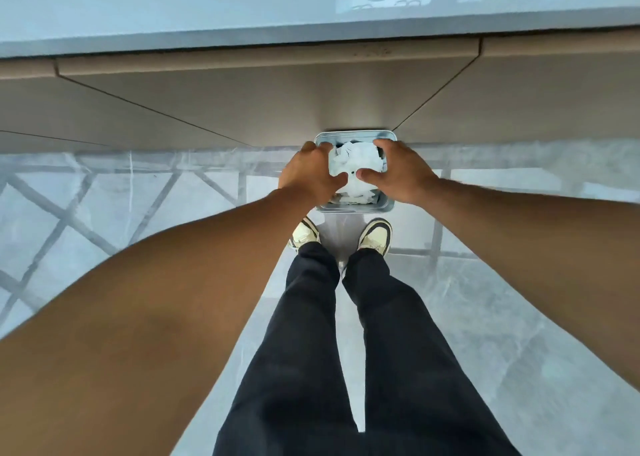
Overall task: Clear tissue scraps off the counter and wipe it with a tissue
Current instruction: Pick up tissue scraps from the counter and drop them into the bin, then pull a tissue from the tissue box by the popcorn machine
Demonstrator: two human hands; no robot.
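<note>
Tissue scraps (356, 165) filling bin (356, 207), left hand (308, 175) and right hand (401, 171) gripping its sides

My hands (313, 175) (401, 171) cover the bin's (355, 208) side rims; the counter (173, 5) runs off the frame's top edge.

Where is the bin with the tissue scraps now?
In the head view the bin sits on the floor at centre, against the cabinet front below the counter, just ahead of the shoes, with the left hand and right hand on its sides.
</note>
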